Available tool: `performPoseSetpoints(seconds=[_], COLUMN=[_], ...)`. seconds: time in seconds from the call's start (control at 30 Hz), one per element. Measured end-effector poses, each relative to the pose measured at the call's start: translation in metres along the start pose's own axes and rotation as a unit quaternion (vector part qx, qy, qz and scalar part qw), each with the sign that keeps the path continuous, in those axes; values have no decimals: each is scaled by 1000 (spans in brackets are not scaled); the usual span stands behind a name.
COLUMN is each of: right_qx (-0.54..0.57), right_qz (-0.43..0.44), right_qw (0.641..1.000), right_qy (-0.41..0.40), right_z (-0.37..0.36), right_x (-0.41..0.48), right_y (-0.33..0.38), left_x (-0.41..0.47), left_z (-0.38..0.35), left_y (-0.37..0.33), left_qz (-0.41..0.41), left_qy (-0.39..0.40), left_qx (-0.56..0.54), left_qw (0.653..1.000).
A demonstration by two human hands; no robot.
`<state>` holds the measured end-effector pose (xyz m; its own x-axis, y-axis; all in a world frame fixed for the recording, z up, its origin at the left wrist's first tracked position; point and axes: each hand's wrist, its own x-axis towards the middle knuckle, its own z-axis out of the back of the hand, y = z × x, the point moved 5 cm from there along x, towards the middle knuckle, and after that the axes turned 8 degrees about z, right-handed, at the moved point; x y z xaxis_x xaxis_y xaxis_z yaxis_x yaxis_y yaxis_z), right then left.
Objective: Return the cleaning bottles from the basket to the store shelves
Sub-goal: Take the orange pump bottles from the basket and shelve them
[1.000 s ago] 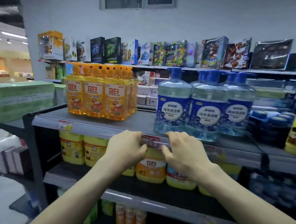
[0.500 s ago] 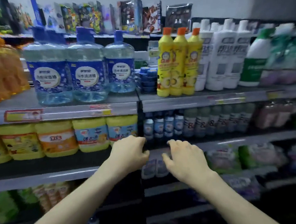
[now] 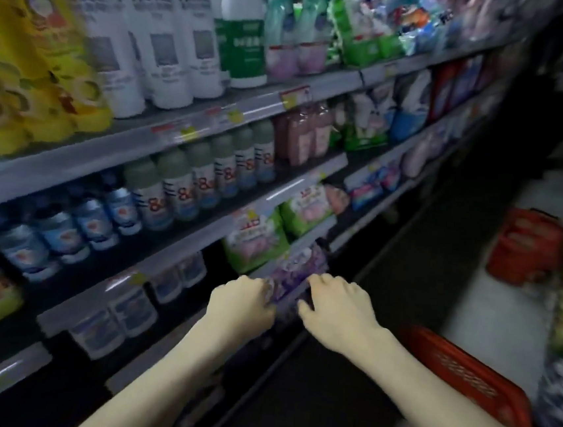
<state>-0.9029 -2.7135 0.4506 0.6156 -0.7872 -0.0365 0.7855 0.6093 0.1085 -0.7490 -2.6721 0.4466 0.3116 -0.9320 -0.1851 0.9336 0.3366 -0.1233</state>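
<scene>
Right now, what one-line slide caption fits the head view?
Left hand and right hand hover empty before grey metal shelves stocked with cleaning bottles, red plastic basket at lower right.

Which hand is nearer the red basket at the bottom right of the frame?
Right. The right hand hovers just left of the red basket; the left hand is farther left, beyond the right hand.

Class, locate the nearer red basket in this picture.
Head view: the nearer red basket sits at the lower right, beside the right forearm, across the aisle from the shelves.
</scene>
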Motion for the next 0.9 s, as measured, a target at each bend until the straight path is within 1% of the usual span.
performPoseSetpoints(seconds=[0.17,0.33,0.53,0.7,0.9], right_qx=[-2,14,47,87,121], right_qz=[-88,-181,-273,-323,-325], right_qw=[996,982,957,934,923], right_qy=[36,56,91,122,168], right_z=[-28,-53,-86,-122,-157], right_x=[-12,-35,-73,-97,-106], right_y=[-76,-141,-216,-289,-389], left_x=[49,82,104,122,156], left_z=[-27,-61,-118,-164,-208], left_y=[-70,-145,-230,-298,-380], left_qz=[-89,-175,-234,-249,-224], left_qy=[34,65,122,158,192], left_qx=[6,35,66,85,96], left_qw=[995,982,962,952,951])
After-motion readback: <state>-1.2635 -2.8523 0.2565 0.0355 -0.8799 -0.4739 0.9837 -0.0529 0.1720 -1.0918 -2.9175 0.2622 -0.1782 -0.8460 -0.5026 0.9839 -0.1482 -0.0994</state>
